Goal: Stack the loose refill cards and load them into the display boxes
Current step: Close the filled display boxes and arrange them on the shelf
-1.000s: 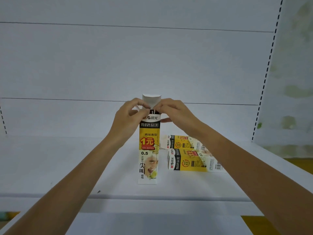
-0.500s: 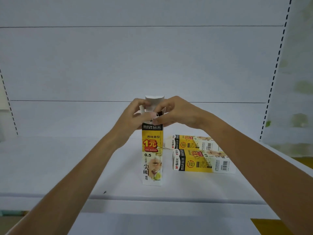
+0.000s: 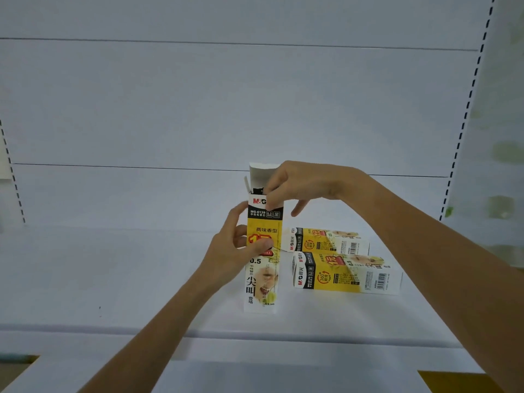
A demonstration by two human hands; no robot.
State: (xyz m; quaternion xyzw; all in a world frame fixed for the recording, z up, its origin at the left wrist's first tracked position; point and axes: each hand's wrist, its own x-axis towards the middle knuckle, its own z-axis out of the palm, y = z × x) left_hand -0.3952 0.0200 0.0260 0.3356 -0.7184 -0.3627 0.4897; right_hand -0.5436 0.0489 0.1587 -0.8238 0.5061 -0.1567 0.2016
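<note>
A tall yellow, black and white display box [image 3: 262,282] stands upright on the white shelf [image 3: 127,273], its white top flap raised. Dark refill ends show just inside the open top. My left hand [image 3: 235,251] grips the box at mid-height, thumb across the front. My right hand [image 3: 295,185] is at the box's top right corner, fingers pinching its upper edge by the opening. Two more boxes of the same print lie on their sides to the right, a near one [image 3: 347,273] and a far one [image 3: 326,241].
White back panels rise behind the shelf, with slotted uprights at the far left and right. The shelf's front lip [image 3: 255,336] runs across below the boxes. A yellow-brown floor patch [image 3: 459,381] shows at the bottom right.
My left hand has dropped from the box's top to its middle. My right hand stays at the top corner, and the flap now stands open with the refill ends showing.
</note>
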